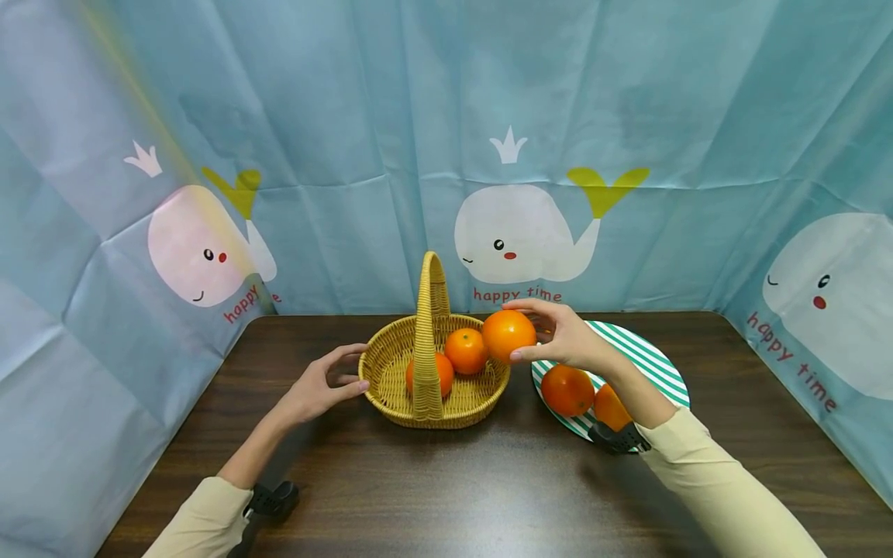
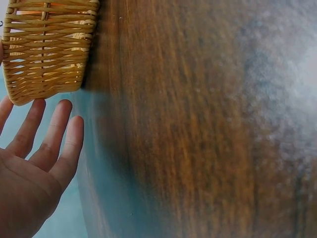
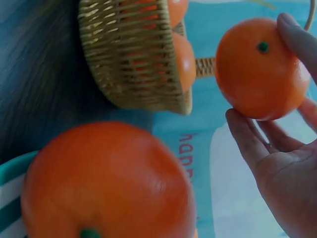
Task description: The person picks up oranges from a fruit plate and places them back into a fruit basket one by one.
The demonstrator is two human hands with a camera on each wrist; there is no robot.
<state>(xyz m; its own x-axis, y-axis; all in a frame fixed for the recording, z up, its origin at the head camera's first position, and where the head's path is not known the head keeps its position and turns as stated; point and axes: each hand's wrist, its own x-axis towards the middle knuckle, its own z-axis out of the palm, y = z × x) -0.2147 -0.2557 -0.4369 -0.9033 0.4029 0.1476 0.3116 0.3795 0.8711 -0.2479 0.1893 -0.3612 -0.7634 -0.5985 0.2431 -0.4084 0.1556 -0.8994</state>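
Note:
My right hand (image 1: 568, 337) holds an orange (image 1: 509, 335) between thumb and fingers, up at the right rim of the wicker basket (image 1: 391, 411). In the right wrist view the held orange (image 3: 262, 69) shows its green stem end, with fingertips along its sides. Two more oranges lie inside the basket: one orange (image 1: 466, 351) towards the back and another orange (image 1: 443, 374) partly hidden behind the tall handle. At the basket's left end is my left hand (image 1: 317, 387), thumb and fingertips right at the rim. The left wrist view shows its fingers (image 2: 52, 136) fairly straight beside the weave.
To the right, a green-and-white striped plate (image 1: 649, 353) bears an orange (image 1: 567, 390) and another orange (image 1: 611, 407) partly covered by my right wrist. Dark wooden table (image 1: 432, 488) lies beneath everything. A blue curtain (image 1: 335, 232) with whale prints hangs behind and at both sides.

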